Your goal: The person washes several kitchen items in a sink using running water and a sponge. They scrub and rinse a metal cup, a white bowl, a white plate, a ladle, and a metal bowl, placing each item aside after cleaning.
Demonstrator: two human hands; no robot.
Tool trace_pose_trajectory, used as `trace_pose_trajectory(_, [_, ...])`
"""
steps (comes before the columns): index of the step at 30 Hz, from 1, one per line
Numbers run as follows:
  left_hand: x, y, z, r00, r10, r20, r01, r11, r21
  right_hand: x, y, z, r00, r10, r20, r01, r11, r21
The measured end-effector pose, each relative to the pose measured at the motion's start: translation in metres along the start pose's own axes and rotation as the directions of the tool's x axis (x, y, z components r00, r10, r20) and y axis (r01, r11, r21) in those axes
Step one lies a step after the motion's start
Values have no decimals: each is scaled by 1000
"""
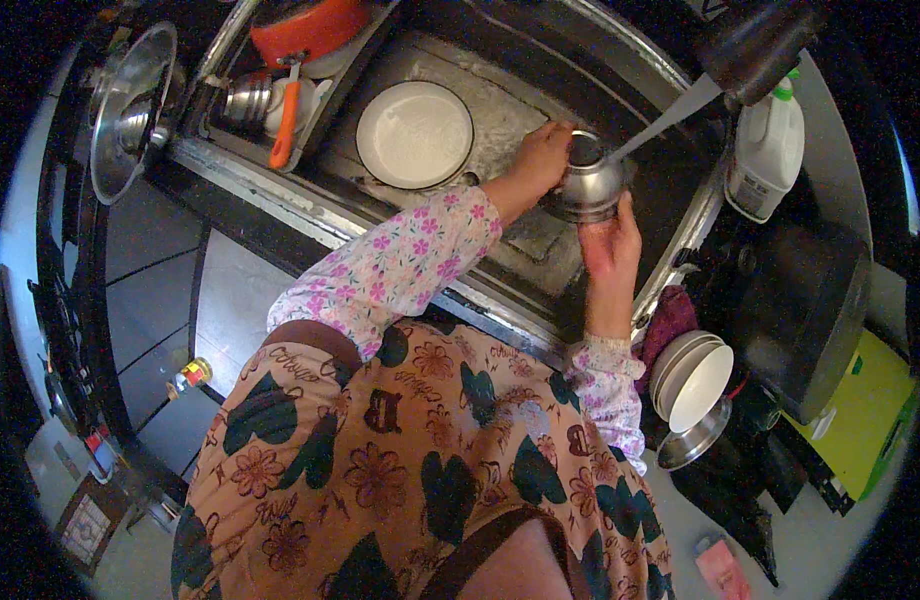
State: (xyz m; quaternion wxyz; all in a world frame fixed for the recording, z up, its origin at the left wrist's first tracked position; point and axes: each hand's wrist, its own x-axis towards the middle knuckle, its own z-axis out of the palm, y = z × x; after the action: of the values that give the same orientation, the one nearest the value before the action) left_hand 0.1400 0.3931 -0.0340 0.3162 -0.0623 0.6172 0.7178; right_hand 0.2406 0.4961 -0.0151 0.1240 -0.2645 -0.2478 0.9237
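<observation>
Over the sink (540, 235), both of my hands hold a rounded, shiny steel vessel (588, 186). My left hand (542, 162) grips its upper left side, and my right hand (612, 245) supports it from the lower right. Water (670, 122) streams from a dark faucet (760, 50) onto the vessel. What is inside it cannot be made out. On the sink floor to the left lies a round white enamel-like basin (415, 133) with a dark rim, whitish within.
A side compartment at the left holds an orange pan (305, 35) and steel cups (248, 103). On the right stand a white jug (767, 150) with a green cap and stacked white bowls (698, 385). A glass lid (130, 115) is at far left.
</observation>
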Motion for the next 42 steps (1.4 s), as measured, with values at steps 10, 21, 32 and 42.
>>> trace_pose_trajectory(10, [-8, -3, 23, 991, -115, 68, 127, 972, -199, 15, -7, 0, 842, -408, 352, 450, 173, -876])
trace_pose_trajectory(21, [-62, -9, -89, 941, 338, 32, -273, 696, 664, 60, -21, 31, 891, -84, 445, 346, -509, -788])
trace_pose_trajectory(32, [-132, 31, -204, 652, 716, 247, -606, 296, 739, 44, -11, 11, 986, -128, -105, -6, 604, -797])
trace_pose_trajectory(42, [-196, 64, -396, 548, 799, -248, -381, 502, 776, 8, 147, 203, 956, 78, 282, 49, 907, -419])
